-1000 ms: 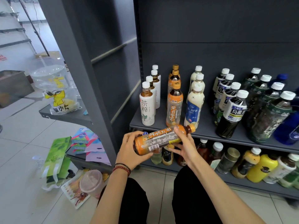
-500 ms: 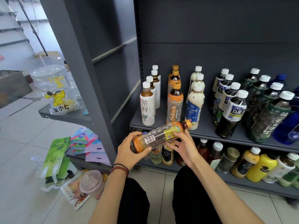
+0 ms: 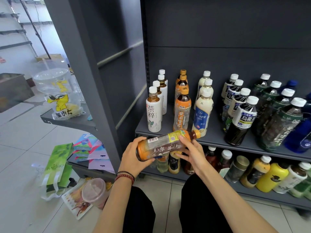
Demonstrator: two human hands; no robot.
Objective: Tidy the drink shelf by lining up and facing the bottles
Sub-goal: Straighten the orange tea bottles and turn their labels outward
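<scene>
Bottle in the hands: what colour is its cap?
Orange cap, on the held bottle; it shows best in the head view.

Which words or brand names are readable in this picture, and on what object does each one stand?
"茶粹": front white bottle, leftmost row.
"SUNTORY": front black bottle.
"ORIGINAL TEA", upside down: green bag on the floor.
Held orange bottle: print too small to read.
Plastic bag with yellow duck: characters unclear.
</scene>
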